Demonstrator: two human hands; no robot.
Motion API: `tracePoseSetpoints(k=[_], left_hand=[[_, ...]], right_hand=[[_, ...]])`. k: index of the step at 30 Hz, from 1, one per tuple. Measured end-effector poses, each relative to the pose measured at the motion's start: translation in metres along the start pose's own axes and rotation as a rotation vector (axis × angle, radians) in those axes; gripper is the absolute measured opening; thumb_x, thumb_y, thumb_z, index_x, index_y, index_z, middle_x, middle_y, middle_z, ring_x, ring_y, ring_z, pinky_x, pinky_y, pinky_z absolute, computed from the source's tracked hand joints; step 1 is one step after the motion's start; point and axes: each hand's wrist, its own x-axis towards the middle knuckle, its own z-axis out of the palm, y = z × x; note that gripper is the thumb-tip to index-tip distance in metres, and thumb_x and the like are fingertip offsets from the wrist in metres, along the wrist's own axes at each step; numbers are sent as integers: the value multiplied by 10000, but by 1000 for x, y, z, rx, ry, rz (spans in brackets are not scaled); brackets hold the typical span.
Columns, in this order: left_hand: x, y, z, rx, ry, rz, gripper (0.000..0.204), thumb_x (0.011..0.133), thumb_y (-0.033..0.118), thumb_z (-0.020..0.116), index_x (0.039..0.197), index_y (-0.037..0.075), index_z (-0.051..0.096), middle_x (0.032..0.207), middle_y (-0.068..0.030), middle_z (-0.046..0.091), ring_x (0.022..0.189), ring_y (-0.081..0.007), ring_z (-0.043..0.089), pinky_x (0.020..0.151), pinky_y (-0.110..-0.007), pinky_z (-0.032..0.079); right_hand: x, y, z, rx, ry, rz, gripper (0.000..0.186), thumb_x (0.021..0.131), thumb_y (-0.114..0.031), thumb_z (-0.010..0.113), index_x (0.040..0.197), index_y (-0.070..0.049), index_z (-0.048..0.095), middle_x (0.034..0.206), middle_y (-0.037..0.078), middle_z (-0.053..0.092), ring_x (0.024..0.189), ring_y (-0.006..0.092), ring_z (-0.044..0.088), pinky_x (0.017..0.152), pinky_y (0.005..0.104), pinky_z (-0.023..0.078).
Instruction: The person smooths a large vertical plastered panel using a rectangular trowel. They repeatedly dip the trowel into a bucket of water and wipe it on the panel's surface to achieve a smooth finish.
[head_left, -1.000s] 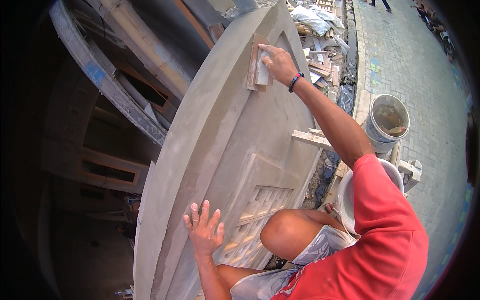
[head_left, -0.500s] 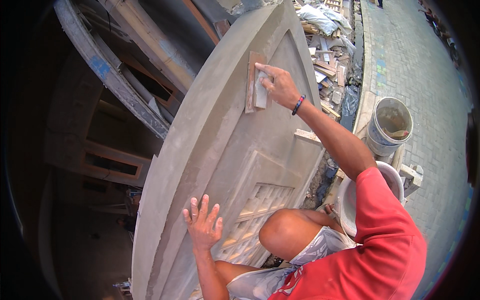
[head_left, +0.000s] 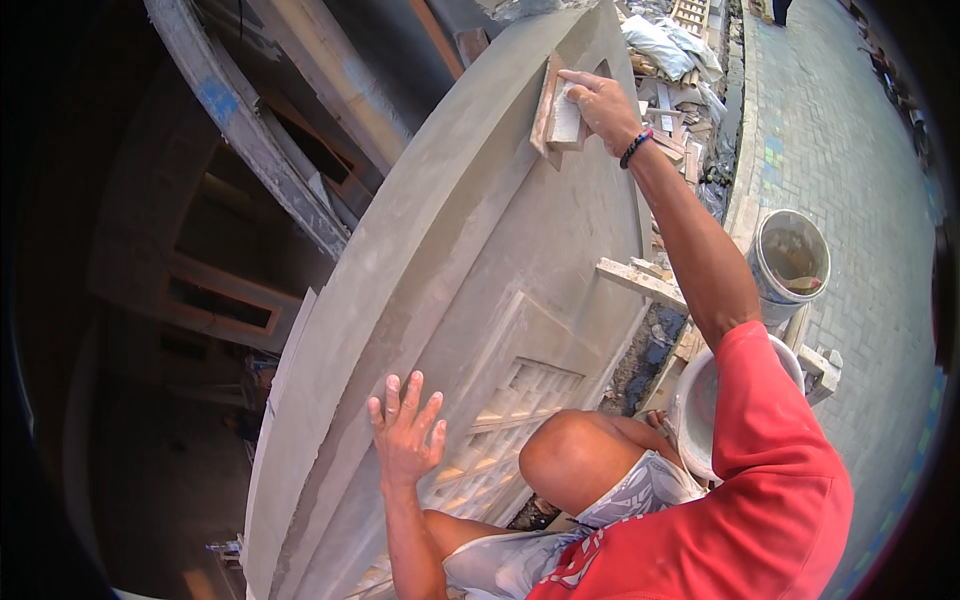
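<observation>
My right hand [head_left: 604, 108] grips the pale, cement-stained handle of a wooden plastering float [head_left: 549, 112]. The float's flat board lies against the recessed face of a grey plastered wall [head_left: 470, 300], close beneath its raised border, near the far end. Part of the handle hides under my fingers. My left hand [head_left: 408, 428] is spread, with dusty fingertips, over the lower part of the wall's ledge. Whether its palm touches the plaster cannot be made out. Slatted openwork [head_left: 500, 430] is set into the wall beside my bent knee.
A bucket [head_left: 792, 252] holding a tool stands right of my arm, with a pale tub [head_left: 697, 405] nearer me. Wooden beams [head_left: 645, 283] jut out by the wall. Scrap wood and sacks [head_left: 660, 50] lie beyond, beside a paved street [head_left: 870, 150]. Darkness fills the left.
My right hand has slid the float farther along the wall, up and to the right in view, tilting it a little. My left hand stays nearly in place, fingers still spread.
</observation>
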Motion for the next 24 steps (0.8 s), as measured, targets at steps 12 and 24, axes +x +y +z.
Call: tracePoseSetpoints(k=[12, 24], left_hand=[[-3, -2, -3, -45, 3, -15, 330, 785, 213, 677, 1104, 145, 730, 1484, -79, 491, 1505, -273, 203, 1221, -468, 2], [-5, -6, -4, -97, 26, -7, 355, 754, 185, 698, 1106, 151, 733, 1475, -73, 503, 1499, -268, 225, 1224, -450, 17]], right_hand=[[-108, 16, 40, -120, 54, -177, 405, 890, -51, 583, 1287, 26, 610, 1055, 143, 702, 922, 127, 614, 842, 284, 500], [-220, 22, 73, -362, -321, -345, 456, 835, -38, 632, 1290, -27, 620, 823, 152, 600, 656, 250, 570, 652, 351, 479]])
